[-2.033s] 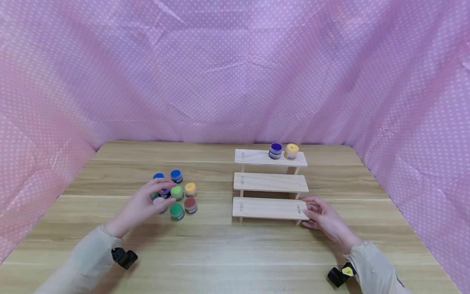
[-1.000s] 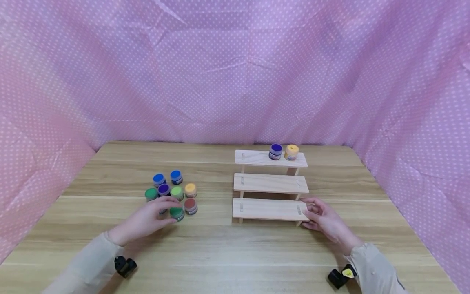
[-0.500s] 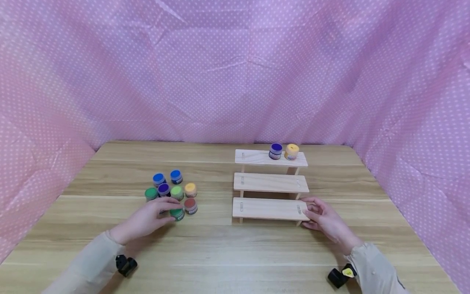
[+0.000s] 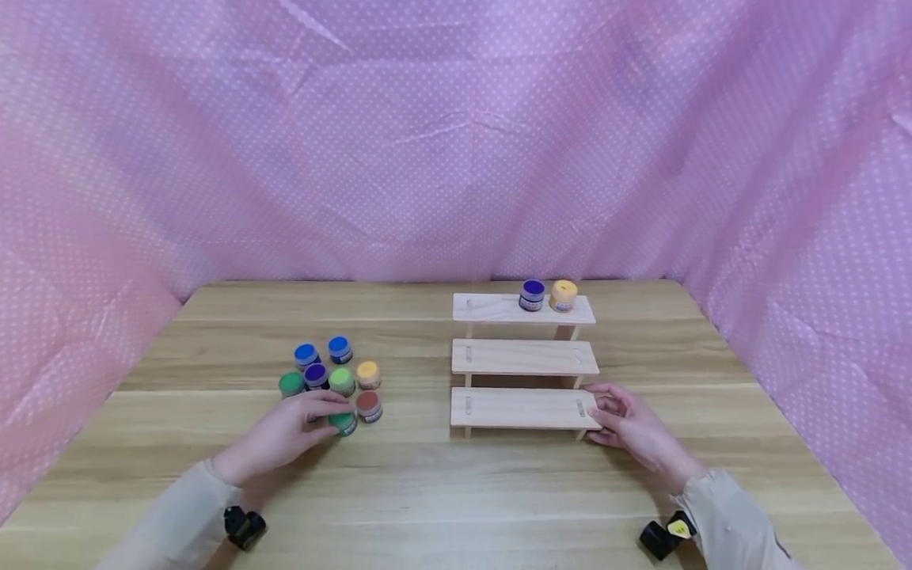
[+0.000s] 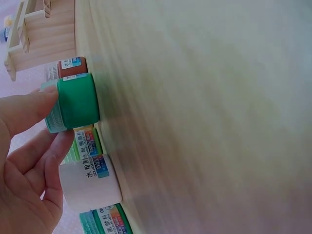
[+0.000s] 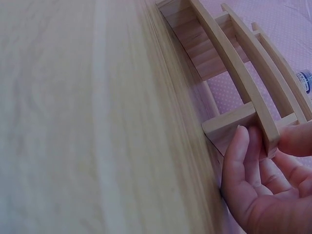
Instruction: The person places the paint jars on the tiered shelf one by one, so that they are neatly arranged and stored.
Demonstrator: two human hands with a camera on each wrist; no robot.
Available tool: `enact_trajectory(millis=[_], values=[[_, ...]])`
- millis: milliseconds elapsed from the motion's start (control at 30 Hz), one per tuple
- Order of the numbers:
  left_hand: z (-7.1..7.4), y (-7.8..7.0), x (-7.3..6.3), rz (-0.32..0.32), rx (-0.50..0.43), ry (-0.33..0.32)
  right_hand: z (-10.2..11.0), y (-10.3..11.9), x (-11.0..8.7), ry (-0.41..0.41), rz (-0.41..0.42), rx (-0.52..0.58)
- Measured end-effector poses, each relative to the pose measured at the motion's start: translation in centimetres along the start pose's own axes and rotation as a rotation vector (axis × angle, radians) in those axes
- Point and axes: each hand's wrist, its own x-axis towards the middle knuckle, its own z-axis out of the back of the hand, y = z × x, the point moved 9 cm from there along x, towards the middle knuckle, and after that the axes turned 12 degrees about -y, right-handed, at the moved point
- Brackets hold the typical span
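My left hand (image 4: 281, 438) pinches the lid of a green paint jar (image 5: 80, 102) between thumb and fingers, at the front of a cluster on the table. A white jar (image 5: 92, 183), mostly hidden by the hand in the head view, stands close to those fingers. Just right of the green jar is a brown jar (image 4: 369, 405). On the other side, my right hand (image 4: 637, 431) grips the right end of the lowest step of a three-step wooden rack (image 4: 523, 408). In the right wrist view its thumb lies on the board, with fingers curled beneath.
Behind the left hand stand a light green jar (image 4: 342, 381), a yellow jar (image 4: 368, 374), a dark purple jar (image 4: 317, 376), two blue jars and another green jar (image 4: 290, 385). The rack's top step bears a purple jar (image 4: 532, 294) and a yellow-orange jar (image 4: 564, 295). Pink dotted cloth hangs behind.
My left hand has come down from above the middle of the cluster toward the front and taken hold of the green jar's lid. The right hand stays on the rack.
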Motion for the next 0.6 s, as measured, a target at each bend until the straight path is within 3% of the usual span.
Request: enact_trajectory(millis=[600], values=[[0.37, -0.12, 0.29, 0.001, -0.015, 0.010, 0.02, 0.03, 0.02, 0.010, -0.020, -0.007]])
